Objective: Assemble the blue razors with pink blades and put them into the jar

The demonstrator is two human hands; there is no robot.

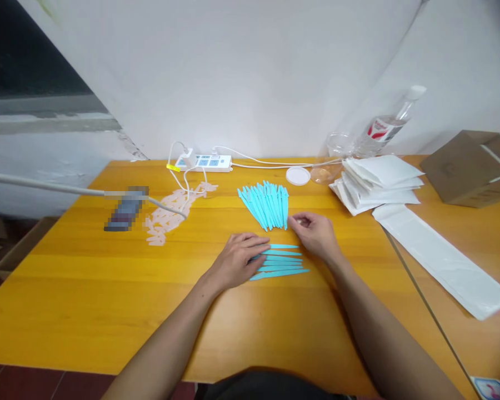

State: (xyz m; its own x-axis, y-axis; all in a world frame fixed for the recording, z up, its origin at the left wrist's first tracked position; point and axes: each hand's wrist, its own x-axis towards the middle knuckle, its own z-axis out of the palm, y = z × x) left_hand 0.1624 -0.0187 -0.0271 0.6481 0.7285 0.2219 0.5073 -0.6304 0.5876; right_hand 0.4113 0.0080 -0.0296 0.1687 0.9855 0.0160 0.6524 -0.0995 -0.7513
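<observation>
Several slim light-blue pointed sticks (280, 266) lie side by side on the wooden table (108, 300), with their left ends under my left hand (240, 258). That hand rests palm down on them, fingers stretched out. Behind them a fanned pile of the same blue sticks (266, 205) lies on the table. My right hand (313, 230) is at the pile's right edge, its fingers curled and thumb and forefinger close together; what they pinch, if anything, is too small to make out.
Pale pink pieces (170, 211), a cable and a blurred phone (127, 209) lie left. Behind stand a power strip (210, 163), white lid (298, 175), clear cup and bottle (381, 129). White packets (375, 183), a long white sleeve (441, 261) and cardboard box (470, 169) are right.
</observation>
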